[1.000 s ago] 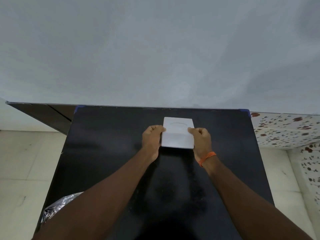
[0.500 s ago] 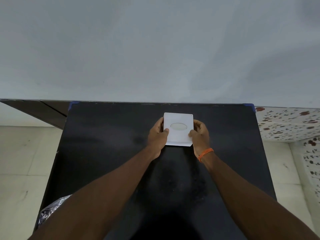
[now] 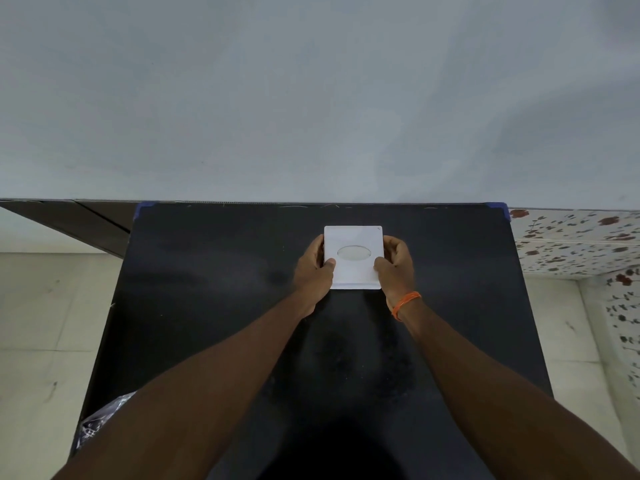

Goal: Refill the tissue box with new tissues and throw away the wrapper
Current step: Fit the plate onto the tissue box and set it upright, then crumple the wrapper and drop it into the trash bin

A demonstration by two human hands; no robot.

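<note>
The white tissue box now sits flatter, its oval opening facing up; left hand and right hand grip its sides on the black counter

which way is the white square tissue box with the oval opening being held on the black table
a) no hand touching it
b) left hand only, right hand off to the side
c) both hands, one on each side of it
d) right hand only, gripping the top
c: the left hand and the right hand grip opposite sides of the white square tissue box, thumbs on its top face, over the black table.
</note>
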